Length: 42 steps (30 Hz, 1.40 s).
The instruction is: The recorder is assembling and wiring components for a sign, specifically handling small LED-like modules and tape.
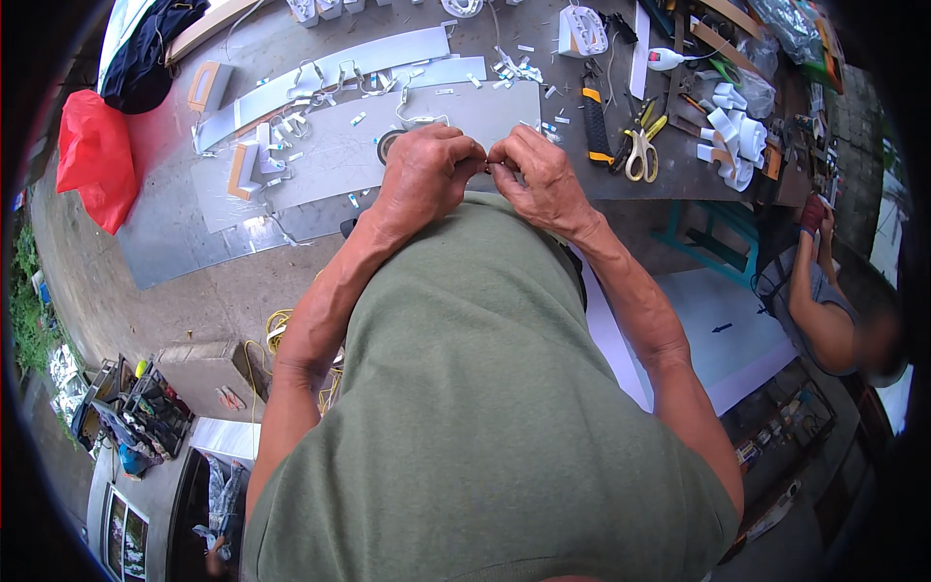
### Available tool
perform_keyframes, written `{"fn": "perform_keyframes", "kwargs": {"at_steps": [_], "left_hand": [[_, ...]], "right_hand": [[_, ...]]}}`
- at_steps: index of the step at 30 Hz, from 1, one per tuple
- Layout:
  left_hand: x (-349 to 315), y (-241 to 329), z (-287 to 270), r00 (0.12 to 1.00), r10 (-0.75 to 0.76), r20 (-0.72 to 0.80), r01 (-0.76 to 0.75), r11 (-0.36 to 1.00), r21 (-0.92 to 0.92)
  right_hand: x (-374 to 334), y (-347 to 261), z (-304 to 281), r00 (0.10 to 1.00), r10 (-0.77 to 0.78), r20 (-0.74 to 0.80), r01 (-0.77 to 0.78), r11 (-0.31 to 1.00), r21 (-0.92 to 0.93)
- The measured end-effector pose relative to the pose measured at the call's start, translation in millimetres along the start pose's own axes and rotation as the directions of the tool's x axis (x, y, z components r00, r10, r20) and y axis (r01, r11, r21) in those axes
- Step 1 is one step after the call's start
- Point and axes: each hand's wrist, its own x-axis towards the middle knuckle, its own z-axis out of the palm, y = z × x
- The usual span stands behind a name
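Observation:
My left hand (424,175) and my right hand (541,179) meet at the table's near edge, fingertips pinched almost together. Whatever lies between them is too small to make out. Just beyond my left hand, a thin wire with small white light modules (424,120) rests on a grey sheet (339,150). A dark roll of tape (386,145) is partly hidden behind the same hand. More wired white modules (283,128) are scattered over the sheet and the white strips (359,60) behind it.
To the right lie scissors (641,155), a yellow-and-black cutter knife (594,126) and white curled pieces (732,136). White block-shaped letters (582,34) stand farther back. A red bag (95,160) hangs at the left edge. Another person (824,301) is at the far right.

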Motion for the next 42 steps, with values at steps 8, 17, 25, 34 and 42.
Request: {"fn": "perform_keyframes", "kwargs": {"at_steps": [8, 17, 25, 34, 42], "left_hand": [[2.5, -3.9, -1.4, 0.997, -0.049, 0.056, 0.056, 0.989, -0.139], [5.3, -0.1, -5.3, 0.963, -0.197, 0.186, 0.244, 0.929, -0.278], [7.3, -12.2, -8.7, 0.791, -0.424, 0.441, 0.611, 0.581, -0.537], [5.0, -24.3, -7.3, 0.679, -0.463, 0.570, 0.721, 0.275, -0.636], [2.0, -33.9, -2.6, 0.611, -0.415, 0.674, 0.759, 0.063, -0.648]], "right_hand": [[-1.9, -0.1, -9.2, 1.000, 0.008, 0.011, -0.007, 0.999, -0.036], [-2.1, 1.1, -14.2, 1.000, 0.013, -0.019, -0.013, 1.000, 0.014], [-0.7, 7.8, -19.3, 0.993, 0.080, 0.086, -0.101, 0.953, 0.285], [-0.3, 2.7, -21.3, 0.967, 0.172, 0.189, -0.234, 0.893, 0.384], [0.7, 5.1, -12.4, 0.999, -0.023, 0.028, 0.016, 0.980, 0.200]]}}
